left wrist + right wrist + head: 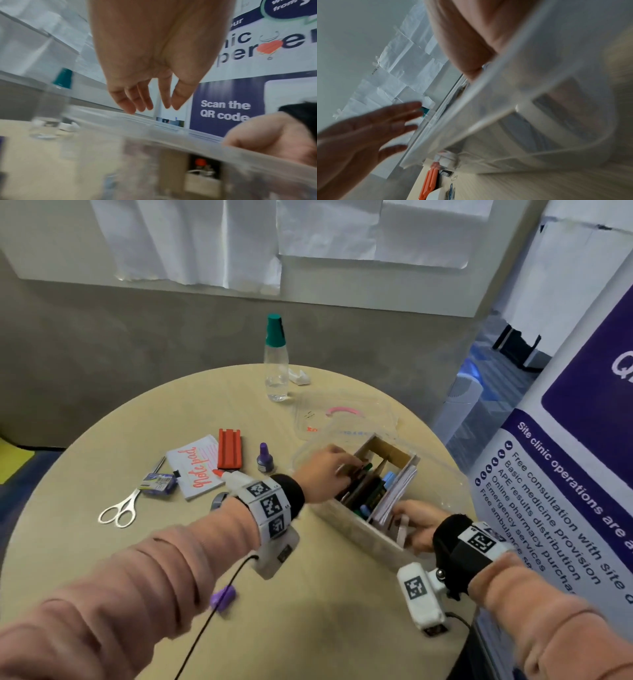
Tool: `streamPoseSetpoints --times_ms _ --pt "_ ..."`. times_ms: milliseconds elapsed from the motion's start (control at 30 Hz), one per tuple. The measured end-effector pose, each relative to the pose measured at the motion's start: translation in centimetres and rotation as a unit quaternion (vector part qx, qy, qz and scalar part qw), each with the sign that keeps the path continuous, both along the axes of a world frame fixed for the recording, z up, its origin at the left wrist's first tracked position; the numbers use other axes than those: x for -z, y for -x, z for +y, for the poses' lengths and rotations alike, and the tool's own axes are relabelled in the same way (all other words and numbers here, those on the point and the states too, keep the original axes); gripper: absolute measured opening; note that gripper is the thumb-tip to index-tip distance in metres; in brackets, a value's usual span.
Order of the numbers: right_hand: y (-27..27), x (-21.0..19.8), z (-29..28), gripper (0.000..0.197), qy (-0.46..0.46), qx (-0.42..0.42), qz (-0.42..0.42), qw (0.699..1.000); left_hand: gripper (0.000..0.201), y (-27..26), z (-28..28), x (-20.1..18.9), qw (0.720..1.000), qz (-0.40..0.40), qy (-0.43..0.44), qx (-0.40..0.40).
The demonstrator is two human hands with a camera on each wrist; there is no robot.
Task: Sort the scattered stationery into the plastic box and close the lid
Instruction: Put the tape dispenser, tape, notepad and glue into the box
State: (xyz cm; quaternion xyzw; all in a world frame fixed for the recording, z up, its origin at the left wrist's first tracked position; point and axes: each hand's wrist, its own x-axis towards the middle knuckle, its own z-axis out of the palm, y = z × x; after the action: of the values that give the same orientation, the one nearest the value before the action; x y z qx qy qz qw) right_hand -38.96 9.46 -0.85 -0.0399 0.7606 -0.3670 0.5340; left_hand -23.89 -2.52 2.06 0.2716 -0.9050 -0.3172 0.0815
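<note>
Head view: I see the clear plastic box (346,529) on the right part of the round table (102,460), with both hands at it.
Box contents: a cardboard divider (387,451) splits the inside; dark pens (363,491) fill the left slot and a stack of paper (397,491) stands in the right one.
Left hand: my left hand (325,474) reaches over the box's left rim, fingers straight and spread above the pens; the left wrist view shows the fingertips (130,106) pointing down at the rim with nothing held.
Right hand: my right hand (421,525) is at the near end of the box; its fingers look curled over the rim, though blur in the right wrist view leaves me unsure how firm the hold is.
Lid: the transparent lid (342,419) lies flat behind the box, off it, with a pink handle (344,410).
Still outside: scissors (125,505), a note pad (195,467), an orange-red holder (230,448), a purple ink bottle (264,458) and a small blue packet (159,483) lie left of the box.
Near edge: a purple clip (222,597) sits alone towards me.
Far side: a clear bottle (275,357) with a green cap stands upright.
</note>
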Motion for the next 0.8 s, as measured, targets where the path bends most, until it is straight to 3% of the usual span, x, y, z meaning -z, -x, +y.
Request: streamPoseSetpoints --times_ms 67,167,267,333,400,500,567,700,800 --pt "-0.3 -0.3 -0.1 0.027 -0.025 0.013 -0.005 1.0 0.041 -2.8 -2.1 0.2 0.994 0.04 -0.014 -0.102" --pt "-0.4 -1.2 0.2 0.028 -0.034 -0.005 0.002 0.999 0.041 -7.2 -5.0 1.9 0.956 0.089 0.008 -0.28" --pt "-0.2 -2.2 0.6 0.021 -0.022 -0.036 -0.008 0.999 0.053 -11.0 -6.6 4.6 0.925 -0.019 -0.011 -0.379" --pt "-0.2 -3.3 1.1 0.017 -0.021 -0.044 0.007 0.999 0.075 -12.6 -6.8 6.4 0.913 -0.175 -0.039 -0.367" --pt "-0.1 -4.0 1.2 0.008 0.001 -0.034 0.063 0.997 0.093 -13.4 -6.7 8.0 0.903 -0.259 -0.071 -0.336" --pt "-0.2 -4.1 1.1 0.036 0.044 -0.02 0.155 0.987 0.1 -13.2 -6.0 9.8 0.906 -0.251 -0.104 -0.323" --pt "-0.6 -4.0 0.8 0.041 0.072 -0.019 0.227 0.971 0.098 -12.7 -5.5 10.4 0.907 -0.244 -0.092 -0.332" --pt "-2.7 -4.8 0.6 0.038 0.182 -0.033 0.358 0.915 0.088 -12.1 -4.8 10.0 0.913 -0.203 -0.1 -0.34" --pt "-4.8 -5.7 0.4 0.03 0.288 -0.118 0.407 0.859 0.085 -12.5 -4.3 8.2 0.921 -0.106 -0.12 -0.355"
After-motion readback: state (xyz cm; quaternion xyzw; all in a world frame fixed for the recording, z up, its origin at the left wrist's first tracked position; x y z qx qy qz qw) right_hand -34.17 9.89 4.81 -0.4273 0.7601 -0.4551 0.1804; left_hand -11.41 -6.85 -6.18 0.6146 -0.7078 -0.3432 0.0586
